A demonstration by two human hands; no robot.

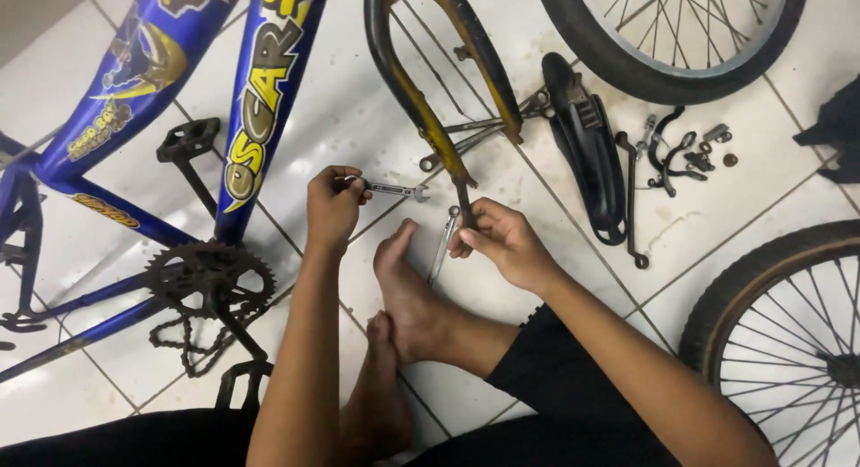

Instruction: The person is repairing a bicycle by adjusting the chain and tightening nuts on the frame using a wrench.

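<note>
My left hand [333,205] grips a small silver wrench [397,190] whose open jaw points right toward the tip of a worn yellow-and-black bicycle fork [421,99]. My right hand [502,240] holds the lower tip of that fork blade [464,201] and also touches a second silver wrench [443,243] that hangs down from it. My bare feet [403,297] rest on the white tiled floor [358,117] just below both hands.
A blue bicycle frame [260,99] with chainring, loose chain [202,292] and pedals lies at left. A black mudguard [587,144], brake parts and small bolts [690,149] lie at right. One wheel [681,37] is at top right, another [788,332] at bottom right.
</note>
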